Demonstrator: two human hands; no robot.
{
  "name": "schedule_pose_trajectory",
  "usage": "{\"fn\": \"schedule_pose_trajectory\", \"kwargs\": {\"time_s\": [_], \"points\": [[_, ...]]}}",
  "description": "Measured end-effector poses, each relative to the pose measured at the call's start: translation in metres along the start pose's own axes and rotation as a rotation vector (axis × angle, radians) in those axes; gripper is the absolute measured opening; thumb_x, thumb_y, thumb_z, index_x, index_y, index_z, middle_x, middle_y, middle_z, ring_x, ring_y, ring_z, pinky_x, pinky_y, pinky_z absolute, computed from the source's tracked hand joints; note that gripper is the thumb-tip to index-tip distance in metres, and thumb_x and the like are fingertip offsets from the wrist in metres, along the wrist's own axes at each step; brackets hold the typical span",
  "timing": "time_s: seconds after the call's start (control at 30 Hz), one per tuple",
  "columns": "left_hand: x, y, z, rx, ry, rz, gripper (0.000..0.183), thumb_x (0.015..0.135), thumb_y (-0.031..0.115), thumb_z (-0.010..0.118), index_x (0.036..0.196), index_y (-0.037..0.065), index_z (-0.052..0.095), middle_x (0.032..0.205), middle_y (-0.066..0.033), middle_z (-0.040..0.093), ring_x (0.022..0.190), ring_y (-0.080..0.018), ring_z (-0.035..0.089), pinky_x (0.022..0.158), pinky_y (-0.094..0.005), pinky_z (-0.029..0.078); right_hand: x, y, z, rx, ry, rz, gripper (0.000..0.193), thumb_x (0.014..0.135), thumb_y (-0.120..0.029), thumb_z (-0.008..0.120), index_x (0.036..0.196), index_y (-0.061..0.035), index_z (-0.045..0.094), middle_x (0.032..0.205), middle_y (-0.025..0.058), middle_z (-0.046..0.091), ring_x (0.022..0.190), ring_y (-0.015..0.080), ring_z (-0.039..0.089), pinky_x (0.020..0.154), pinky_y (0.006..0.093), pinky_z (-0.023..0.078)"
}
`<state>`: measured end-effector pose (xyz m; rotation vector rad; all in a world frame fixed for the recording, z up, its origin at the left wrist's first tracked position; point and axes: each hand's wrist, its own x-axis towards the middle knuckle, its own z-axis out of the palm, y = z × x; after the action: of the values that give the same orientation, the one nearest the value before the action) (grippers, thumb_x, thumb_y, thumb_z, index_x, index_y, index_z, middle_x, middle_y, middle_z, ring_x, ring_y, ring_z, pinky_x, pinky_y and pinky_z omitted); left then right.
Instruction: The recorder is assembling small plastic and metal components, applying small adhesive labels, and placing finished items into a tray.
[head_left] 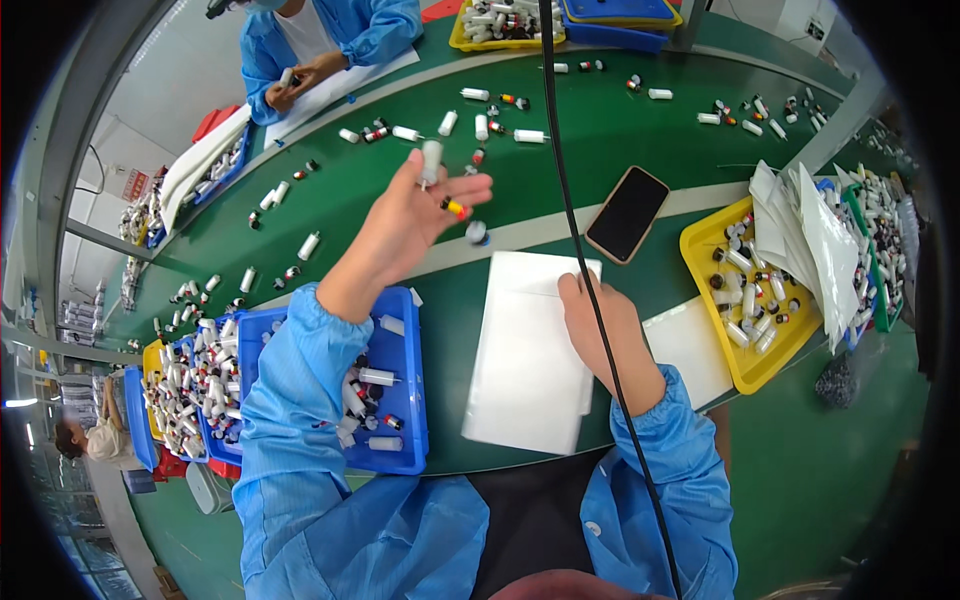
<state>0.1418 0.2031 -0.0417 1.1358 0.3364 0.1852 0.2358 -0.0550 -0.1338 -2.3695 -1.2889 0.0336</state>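
Observation:
My left hand [415,215] is raised over the green table with its fingers spread. A blurred white cylinder [432,162] shows by its thumb. A small red, yellow and black piece [456,208] and a grey-white cap [477,233] show by its fingertips; whether these touch the hand or are in the air, I cannot tell. My right hand [608,330] rests on the right edge of a stack of white sheets [520,360] in front of me. Its fingers are curled in, and anything inside them is hidden.
A blue bin [415,400] of white cylinders and caps stands at left, a yellow tray [745,380] of similar parts at right. A phone [628,215] lies beyond my right hand. Loose parts dot the green surface. A black cable [570,200] hangs across the view. A co-worker [330,60] sits opposite.

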Motion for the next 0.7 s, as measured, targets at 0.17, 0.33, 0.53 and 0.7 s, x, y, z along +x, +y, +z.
{"fn": "schedule_pose_trajectory", "kwargs": {"time_s": [0.17,0.33,0.53,0.7], "points": [[-0.018,-0.03,0.02,-0.322,0.029,-0.151,0.049,0.107,0.054,0.029,0.09,0.014,0.052,0.123,-0.0244,0.065,0.111,-0.0368,0.067,0.094,-0.0412,0.054,0.001,-0.003,-0.014,-0.178,-0.003,-0.181,0.009,0.085,-0.004,0.056,0.093,-0.0017,0.055,0.098,0.0156,0.061,0.094,0.0314,0.06,0.079,0.0394,0.052],[-0.027,-0.062,0.038,-0.265,0.139,-0.392,0.055,0.105,0.06,0.027,0.083,0.015,0.051,0.117,-0.0221,0.068,0.111,-0.035,0.066,0.09,-0.0394,0.053,0.007,0.002,-0.008,-0.158,0.082,-0.413,0.007,0.083,-0.005,0.057,0.089,-0.0035,0.058,0.083,0.011,0.057,0.085,0.0288,0.059,0.076,0.0397,0.05],[-0.016,-0.092,0.014,-0.198,0.137,-0.452,0.055,0.106,0.059,0.021,0.081,0.016,0.046,0.12,-0.0202,0.067,0.119,-0.033,0.061,0.092,-0.0377,0.046,0.016,0.0,-0.001,0.027,0.073,-0.361,0.006,0.084,-0.008,0.06,0.086,-0.0046,0.055,0.079,0.0132,0.061,0.081,0.0313,0.062,0.076,0.042,0.048],[-0.022,-0.088,0.026,-0.1,0.123,-0.464,0.052,0.107,0.055,0.02,0.083,0.016,0.043,0.12,-0.0236,0.066,0.121,-0.0322,0.06,0.095,-0.0356,0.046,0.016,-0.002,0.005,0.048,0.163,-0.349,0.006,0.085,-0.007,0.06,0.087,-0.0046,0.055,0.076,0.0129,0.062,0.079,0.0331,0.062,0.077,0.0435,0.048]]}}
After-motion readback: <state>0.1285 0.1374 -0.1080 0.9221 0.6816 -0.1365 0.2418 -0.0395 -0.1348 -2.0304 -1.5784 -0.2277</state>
